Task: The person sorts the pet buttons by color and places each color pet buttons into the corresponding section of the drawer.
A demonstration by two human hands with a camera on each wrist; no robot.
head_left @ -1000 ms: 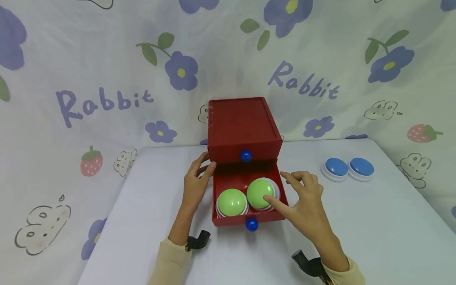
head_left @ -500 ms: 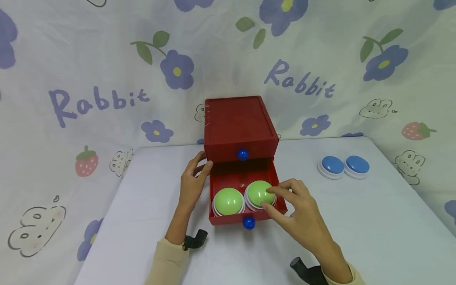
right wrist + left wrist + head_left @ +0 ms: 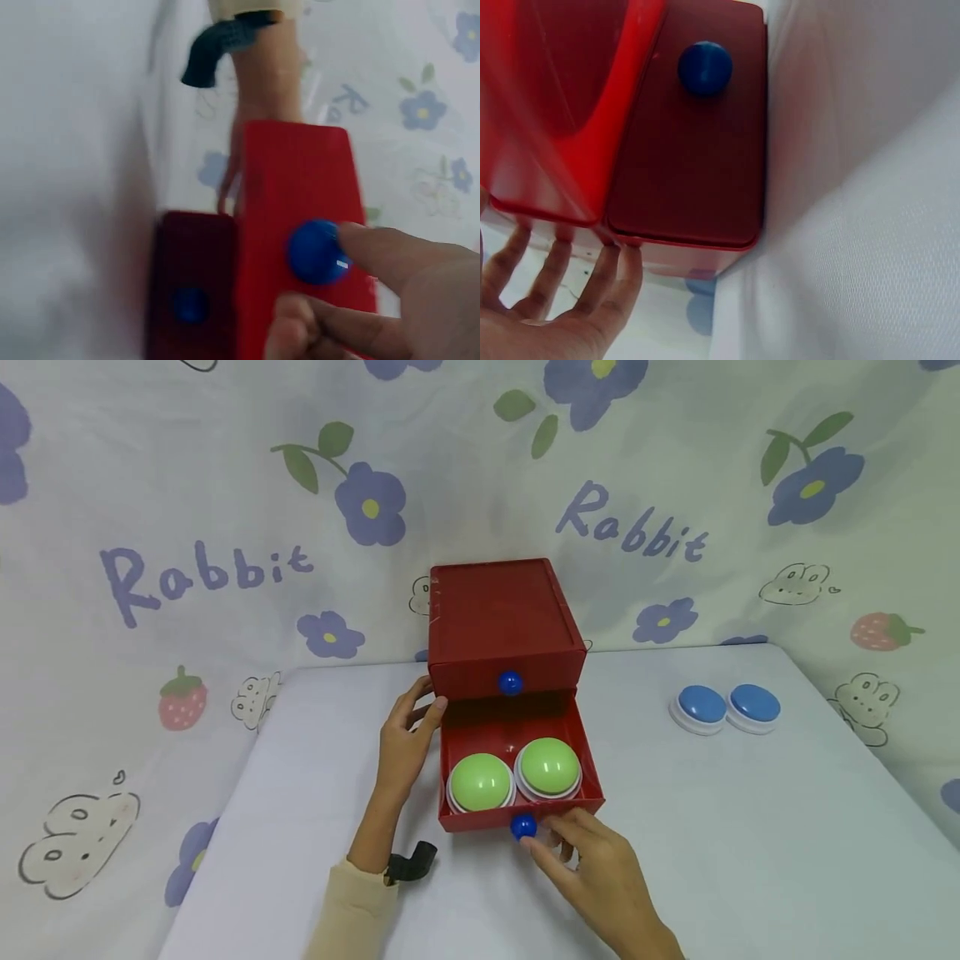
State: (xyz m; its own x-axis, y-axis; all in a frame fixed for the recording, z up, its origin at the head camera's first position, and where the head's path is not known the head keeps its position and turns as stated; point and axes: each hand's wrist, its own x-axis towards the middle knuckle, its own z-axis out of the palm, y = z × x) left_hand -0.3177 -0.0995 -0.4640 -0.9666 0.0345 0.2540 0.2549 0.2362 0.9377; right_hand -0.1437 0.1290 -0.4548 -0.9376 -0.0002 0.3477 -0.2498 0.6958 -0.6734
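Note:
A red two-drawer box point(image 3: 495, 610) stands on the white table, its lower drawer point(image 3: 480, 820) pulled out and the upper one closed. Two green domed push buttons point(image 3: 480, 782) with white bases lie in the lower drawer, side by side. My left hand point(image 3: 403, 747) rests against the box's left side, fingertips touching its wall in the left wrist view. At the lower drawer's blue knob point(image 3: 523, 827) is my right hand point(image 3: 600, 872), thumb tip right at the knob point(image 3: 319, 251) and bent fingers close beside it by the drawer front. Nothing is gripped in either hand.
Two blue push buttons point(image 3: 702, 703) with white bases sit together on the right of the table point(image 3: 712, 835). The upper drawer bears another blue knob point(image 3: 511, 682). A patterned cloth point(image 3: 480, 468) hangs behind the table.
My right hand has come away from the right green button and moved down to the lower drawer's knob. That button now sits flatter in the drawer. My left hand stays at the box.

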